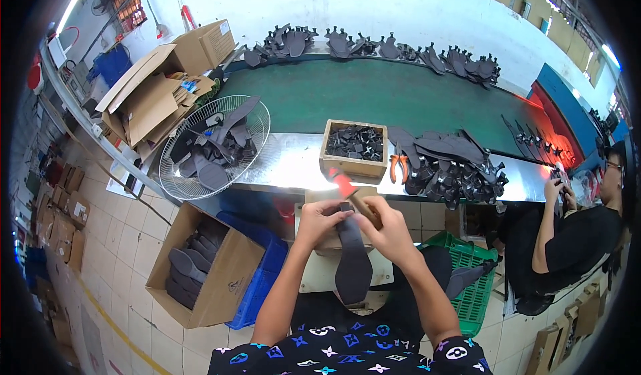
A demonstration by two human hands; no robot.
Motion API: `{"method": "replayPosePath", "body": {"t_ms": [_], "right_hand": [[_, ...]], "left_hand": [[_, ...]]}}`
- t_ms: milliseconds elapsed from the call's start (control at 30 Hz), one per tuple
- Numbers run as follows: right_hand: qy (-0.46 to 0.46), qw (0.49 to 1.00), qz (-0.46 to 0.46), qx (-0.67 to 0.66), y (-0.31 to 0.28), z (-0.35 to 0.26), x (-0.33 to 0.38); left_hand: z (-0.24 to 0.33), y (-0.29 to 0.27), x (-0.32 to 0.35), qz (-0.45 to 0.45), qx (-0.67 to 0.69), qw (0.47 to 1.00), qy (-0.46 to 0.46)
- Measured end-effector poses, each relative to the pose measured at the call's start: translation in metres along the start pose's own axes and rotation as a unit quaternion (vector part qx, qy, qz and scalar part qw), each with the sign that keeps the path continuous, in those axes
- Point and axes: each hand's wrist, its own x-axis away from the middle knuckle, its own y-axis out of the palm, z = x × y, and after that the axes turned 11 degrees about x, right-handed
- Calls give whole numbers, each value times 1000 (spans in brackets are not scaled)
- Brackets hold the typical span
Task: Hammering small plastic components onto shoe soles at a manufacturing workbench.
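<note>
Between my hands a dark grey shoe sole (353, 268) hangs with its broad toe end toward me. My left hand (318, 223) is closed on its narrow heel end, where a small black piece shows at the fingertips. In my right hand (389, 228) is a hammer (362, 208) with a wooden handle and a red head, tilted up to the left. My right thumb lies close to the sole's edge; whether it presses on it I cannot tell. Just beyond my hands stands a wooden box (354, 167) of small black pieces.
Orange-handled pliers (398, 166) lie beside a pile of dark soles (454, 165). A wire basket (262, 138) of soles stands left, above a cardboard box (224, 278). Beyond runs a green conveyor belt (374, 91). Another person (567, 235) works at right, near a green crate (477, 308).
</note>
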Motion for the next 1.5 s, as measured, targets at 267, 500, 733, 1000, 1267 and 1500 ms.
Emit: {"method": "replayPosePath", "body": {"t_ms": [267, 500, 733, 1000, 1267, 1500], "right_hand": [[-83, 989, 88, 80, -14, -27, 57], [-119, 983, 86, 107, -31, -44, 53], [-106, 981, 64, 150, -1, 7, 57], [-149, 961, 144, 184, -34, -40, 72], [-78, 981, 144, 106, -33, -17, 50], [-112, 926, -94, 348, -5, 32, 31]], "left_hand": [[4, 0, 2, -11, 17, 999, -36], [1, -7, 3, -20, 31, 999, -32], [10, 1, 8, -65, -384, 921, 35], [18, -5, 6, -106, -348, 932, 6], [12, -8, 29, -134, -341, 919, 144], [121, 36, 110, -295, 18, 953, -64]]}}
